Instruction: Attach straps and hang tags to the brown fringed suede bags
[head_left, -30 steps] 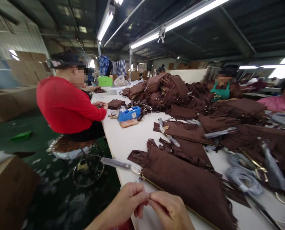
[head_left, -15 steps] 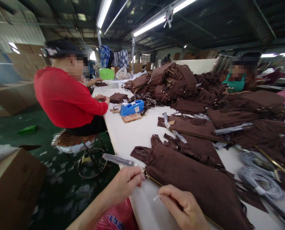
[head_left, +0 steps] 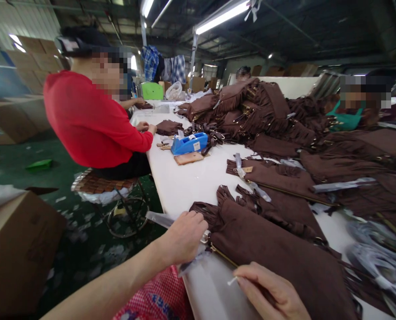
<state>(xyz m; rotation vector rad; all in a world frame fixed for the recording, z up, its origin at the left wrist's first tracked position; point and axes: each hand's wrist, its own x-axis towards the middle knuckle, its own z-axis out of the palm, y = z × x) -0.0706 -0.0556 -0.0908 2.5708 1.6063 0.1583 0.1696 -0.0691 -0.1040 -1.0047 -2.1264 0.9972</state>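
Head view: beside me on the floor stands a large cardboard box [head_left: 14, 253], with white sheeting [head_left: 1, 198] spilling at its top; how full it is below that, I cannot see. The brown bag [head_left: 278, 249] nearest me lies flat on the white table [head_left: 174, 186], its gold zipper [head_left: 223, 255] along the edge towards me and its contents hidden. A blue tape dispenser [head_left: 189, 143] sits farther up, just behind a tan block [head_left: 188, 158]. My right hand [head_left: 273, 291] has thumb and forefinger pinched together on a small white strip [head_left: 231, 281], over the table just beside the bag's near edge. My left hand [head_left: 186, 238] is curled, fingers bent, at the bag's fringed left end, over a plastic-wrapped strap [head_left: 160, 219]; whether the fingers grip it or only rest there, I cannot tell. Counting up, I have one strip, one dispenser, one block and one box close by on the floor. The pile of brown bags [head_left: 247, 106] beyond overlaps too much to number. One co-worker in a red top [head_left: 85, 120] sits to my left, on one stool [head_left: 104, 186], and one in a teal apron [head_left: 346, 118] is across the table.
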